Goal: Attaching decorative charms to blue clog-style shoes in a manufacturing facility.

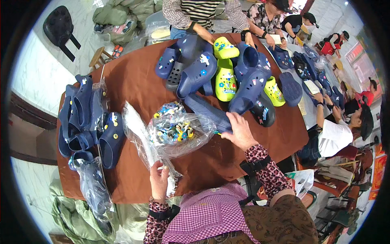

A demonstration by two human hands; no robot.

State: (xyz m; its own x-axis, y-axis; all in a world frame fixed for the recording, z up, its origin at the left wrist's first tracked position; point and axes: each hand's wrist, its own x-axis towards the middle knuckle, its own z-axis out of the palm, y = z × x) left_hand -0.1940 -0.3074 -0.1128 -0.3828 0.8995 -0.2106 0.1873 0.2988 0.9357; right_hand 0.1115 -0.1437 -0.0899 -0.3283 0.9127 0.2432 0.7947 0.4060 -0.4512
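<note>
My right hand (240, 132) grips the near end of a navy clog (207, 112), its fingers and thumb on either side. The clog lies on its side with the ribbed sole showing. A small yellow-green piece (217, 132) lies by the thumb. My left hand (159, 179) is at the near edge of a clear plastic bag (138, 126), fingertips pinched together. Whatever they hold, if anything, is too small to make out. Between my hands and the clogs sits an open clear bag of colourful shoe charms (174, 128).
Navy and lime-green clogs (226, 81) with charms are heaped at the far side of the brown-covered table (211, 166). More navy clogs (83, 105) stand at the left, some in plastic. A co-worker's hands (205, 34) reach in opposite. Other people work along a table at right.
</note>
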